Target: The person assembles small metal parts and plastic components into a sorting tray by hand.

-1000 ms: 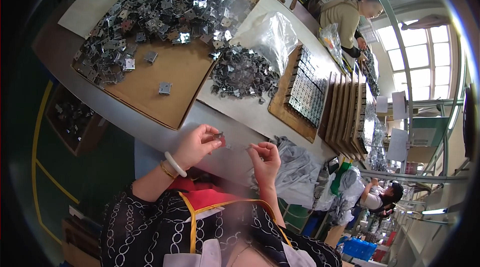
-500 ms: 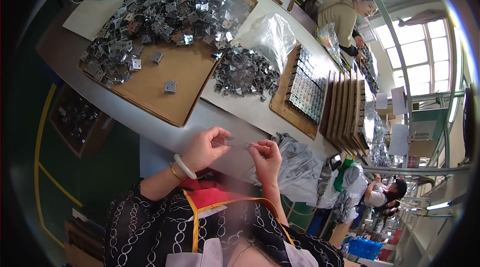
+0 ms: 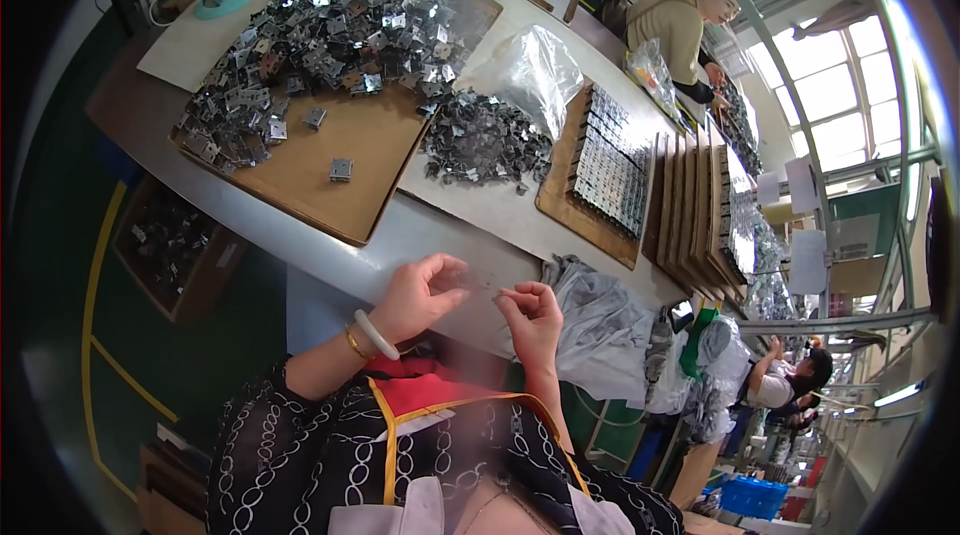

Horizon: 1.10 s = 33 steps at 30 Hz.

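My left hand (image 3: 424,297), with a white bangle and a gold one at its wrist, is held above the table's near edge. Its thumb and fingers are curved but apart, and I see nothing between them. Beside it on the right, my right hand (image 3: 534,319) pinches a tiny metal piece (image 3: 497,296) between thumb and forefinger; its shape is too small to make out. A faint blur lies in the gap between the hands. Beyond them a cardboard tray (image 3: 375,160) holds a heap of square metal brackets (image 3: 340,65), with two brackets (image 3: 341,170) lying apart on its bare part.
Right of the tray are a pile of small dark metal parts (image 3: 485,140), a clear plastic bag (image 3: 540,75) and a board with rows of parts (image 3: 612,165). Stacked boards (image 3: 690,215) stand farther right, grey cloth (image 3: 595,325) nearer. A co-worker (image 3: 670,30) sits across the table.
My left thumb and fingers have parted, and the small metal part they held no longer shows between them. My right hand keeps its pinch. The whole view has shifted slightly.
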Available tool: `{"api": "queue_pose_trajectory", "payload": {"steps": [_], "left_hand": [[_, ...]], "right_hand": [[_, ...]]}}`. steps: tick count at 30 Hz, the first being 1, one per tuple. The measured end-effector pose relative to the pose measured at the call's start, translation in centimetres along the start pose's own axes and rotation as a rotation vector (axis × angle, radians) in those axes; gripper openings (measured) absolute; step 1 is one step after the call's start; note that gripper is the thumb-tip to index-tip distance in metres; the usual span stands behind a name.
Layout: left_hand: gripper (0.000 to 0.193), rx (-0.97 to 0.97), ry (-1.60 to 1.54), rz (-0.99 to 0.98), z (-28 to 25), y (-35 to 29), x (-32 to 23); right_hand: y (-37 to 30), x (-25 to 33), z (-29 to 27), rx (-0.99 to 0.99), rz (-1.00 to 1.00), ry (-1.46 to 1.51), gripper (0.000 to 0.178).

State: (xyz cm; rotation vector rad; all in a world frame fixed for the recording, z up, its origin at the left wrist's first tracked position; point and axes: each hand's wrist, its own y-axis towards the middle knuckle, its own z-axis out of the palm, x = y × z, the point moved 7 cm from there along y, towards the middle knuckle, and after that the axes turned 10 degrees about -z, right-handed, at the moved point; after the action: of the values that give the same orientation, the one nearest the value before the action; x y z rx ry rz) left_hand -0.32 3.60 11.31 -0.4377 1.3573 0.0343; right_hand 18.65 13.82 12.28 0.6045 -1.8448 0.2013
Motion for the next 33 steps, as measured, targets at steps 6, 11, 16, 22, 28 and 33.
{"api": "queue_pose_trajectory", "payload": {"steps": [6,11,16,22,28,33], "left_hand": [[0.032,-0.011,0.035,0.0,1.1,0.0,-1.0],[0.028,-0.095,0.175,0.158,1.9,0.6,-2.1],[0.028,-0.166,0.303,0.311,2.5,0.3,-4.1],[0.028,-0.187,0.266,0.299,2.2,0.0,-3.2],[0.029,-0.19,0.233,0.258,2.0,0.0,-2.7],[0.029,-0.184,0.243,0.286,2.1,-0.2,-3.0]], "right_hand": [[0.3,0.9,-1.4,-0.063,0.056,-0.09,0.027],[1.4,2.5,-2.1,-0.157,0.143,0.103,0.027],[2.0,3.1,-1.9,-0.162,0.026,0.223,0.026],[1.2,2.8,-1.2,-0.137,0.027,0.174,0.025],[1.0,2.3,-1.2,-0.171,-0.014,0.113,0.021],[1.6,2.7,-1.2,-0.162,0.018,0.214,0.019]]}}
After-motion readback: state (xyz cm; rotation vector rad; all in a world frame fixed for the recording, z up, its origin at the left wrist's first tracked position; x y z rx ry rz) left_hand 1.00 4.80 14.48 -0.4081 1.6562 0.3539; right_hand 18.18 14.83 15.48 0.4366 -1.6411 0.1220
